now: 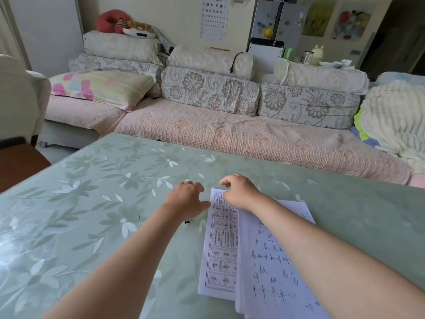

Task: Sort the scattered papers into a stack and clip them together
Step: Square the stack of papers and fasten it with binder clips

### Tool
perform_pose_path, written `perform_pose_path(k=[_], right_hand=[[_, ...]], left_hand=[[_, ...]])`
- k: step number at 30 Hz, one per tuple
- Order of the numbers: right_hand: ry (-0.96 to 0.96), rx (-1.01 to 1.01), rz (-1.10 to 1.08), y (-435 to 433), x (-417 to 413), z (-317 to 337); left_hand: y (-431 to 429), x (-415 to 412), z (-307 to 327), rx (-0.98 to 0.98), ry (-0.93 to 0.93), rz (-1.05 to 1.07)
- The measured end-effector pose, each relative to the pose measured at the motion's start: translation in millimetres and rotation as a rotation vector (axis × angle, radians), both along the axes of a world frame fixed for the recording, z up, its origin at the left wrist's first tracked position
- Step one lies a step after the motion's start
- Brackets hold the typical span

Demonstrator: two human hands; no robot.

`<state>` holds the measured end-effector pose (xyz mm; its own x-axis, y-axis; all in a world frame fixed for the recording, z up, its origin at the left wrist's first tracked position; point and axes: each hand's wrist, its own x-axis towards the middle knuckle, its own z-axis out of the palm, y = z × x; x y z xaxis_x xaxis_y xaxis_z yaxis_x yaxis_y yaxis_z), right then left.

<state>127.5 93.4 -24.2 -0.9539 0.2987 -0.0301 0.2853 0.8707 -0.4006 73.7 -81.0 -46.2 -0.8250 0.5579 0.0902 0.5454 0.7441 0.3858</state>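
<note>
White papers lie on the green floral table (80,203) at the near right. A printed grid sheet (220,247) sits partly under a thicker pile of handwritten sheets (269,268), offset to its left. My right hand (239,192) rests over the far end of the papers, fingers curled down, with nothing seen in its grasp. My left hand (187,196) lies on the table just left of the grid sheet, fingers bent, thumb near the sheet's edge. A small black binder clip (189,221) lies on the table beside my left wrist.
A sofa (230,132) with floral cushions runs along the table's far edge. A pale armchair (20,95) stands at the left. Blankets (395,120) are piled at the sofa's right end. The tabletop to the left holds nothing but its leaf pattern.
</note>
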Motion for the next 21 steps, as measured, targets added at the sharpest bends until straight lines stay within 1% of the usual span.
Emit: perform_pose_path(k=[2, 5, 7, 10, 14, 21], right_hand=[[-0.074, 0.002, 0.003, 5.1, -10.9, -4.9], [-0.166, 0.049, 0.016, 9.0, -22.8, -11.4], [-0.176, 0.083, 0.016, 9.5, -28.0, -10.8], [-0.188, 0.084, 0.002, 9.8, -31.8, -4.4], [-0.257, 0.091, -0.023, 10.1, -30.5, -3.8], [-0.155, -0.006, -0.003, 17.7, -30.7, -7.0]], left_hand=[[9.9, -4.4, -6.9, -0.082, -0.005, -0.025], [20.1, -3.3, -16.8, -0.180, 0.049, -0.064], [23.8, -3.0, -19.5, -0.189, 0.067, -0.059], [26.8, -3.2, -19.5, -0.175, 0.040, -0.035], [29.0, -0.5, -17.7, -0.152, 0.010, -0.013], [28.9, 1.7, -19.8, -0.160, 0.031, -0.030]])
